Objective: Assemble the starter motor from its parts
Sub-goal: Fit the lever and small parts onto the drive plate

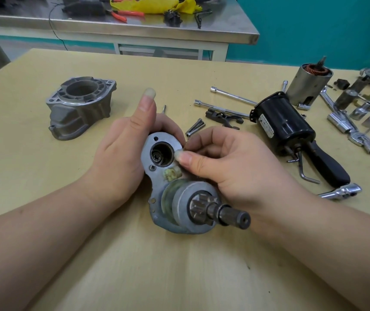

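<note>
In the middle of the wooden table [44,254] I hold a grey metal plate [155,173] carrying the pinion gear and shaft [220,212], which points toward me. My left hand [123,153] grips the plate's left side and back, thumb raised. My right hand [229,162] holds the right side, its thumb tip pressed at the rim of the round bore [160,154]. A small cream plastic piece [172,173] sits on the plate below the bore. The grey nose housing [79,106] stands at the left. The black solenoid [283,126] and the field casing [307,84] lie at the right.
Long socket rods [231,97], loose bolts [195,129], a black lever fork [222,116], a hex key [303,171], a ratchet [341,191] and several sockets crowd the table's right side. A steel bench [121,25] with pliers and a yellow cloth stands behind.
</note>
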`<state>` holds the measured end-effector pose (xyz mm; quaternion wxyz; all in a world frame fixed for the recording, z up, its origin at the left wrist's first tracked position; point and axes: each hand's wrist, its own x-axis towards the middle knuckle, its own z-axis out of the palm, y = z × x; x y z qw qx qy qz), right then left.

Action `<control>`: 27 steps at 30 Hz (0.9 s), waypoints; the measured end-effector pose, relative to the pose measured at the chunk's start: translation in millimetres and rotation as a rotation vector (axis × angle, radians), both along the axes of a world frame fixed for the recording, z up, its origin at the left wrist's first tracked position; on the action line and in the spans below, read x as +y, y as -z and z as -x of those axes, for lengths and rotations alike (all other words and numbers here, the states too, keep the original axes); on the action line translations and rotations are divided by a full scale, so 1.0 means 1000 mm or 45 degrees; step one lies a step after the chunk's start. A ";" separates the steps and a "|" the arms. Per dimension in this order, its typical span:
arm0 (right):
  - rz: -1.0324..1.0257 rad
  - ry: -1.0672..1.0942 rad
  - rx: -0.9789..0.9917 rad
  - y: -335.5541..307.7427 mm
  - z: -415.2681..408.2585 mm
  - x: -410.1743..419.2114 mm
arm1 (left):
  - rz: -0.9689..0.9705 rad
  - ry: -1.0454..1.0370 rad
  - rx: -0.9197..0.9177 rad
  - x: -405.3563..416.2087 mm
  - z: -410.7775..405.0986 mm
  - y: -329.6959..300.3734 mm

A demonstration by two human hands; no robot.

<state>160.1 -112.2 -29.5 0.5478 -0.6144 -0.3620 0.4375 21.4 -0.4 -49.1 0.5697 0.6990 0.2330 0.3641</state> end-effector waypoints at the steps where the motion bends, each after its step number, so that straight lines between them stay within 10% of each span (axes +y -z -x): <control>1: 0.003 -0.002 -0.008 0.000 0.001 0.000 | 0.016 0.003 -0.011 0.000 0.000 0.000; 10: 0.061 -0.104 -0.307 0.006 0.004 -0.004 | 0.049 -0.099 -0.256 -0.005 0.002 -0.004; 27: 0.088 -0.291 -0.143 -0.015 -0.008 0.004 | 0.120 -0.110 -0.210 -0.003 -0.002 -0.010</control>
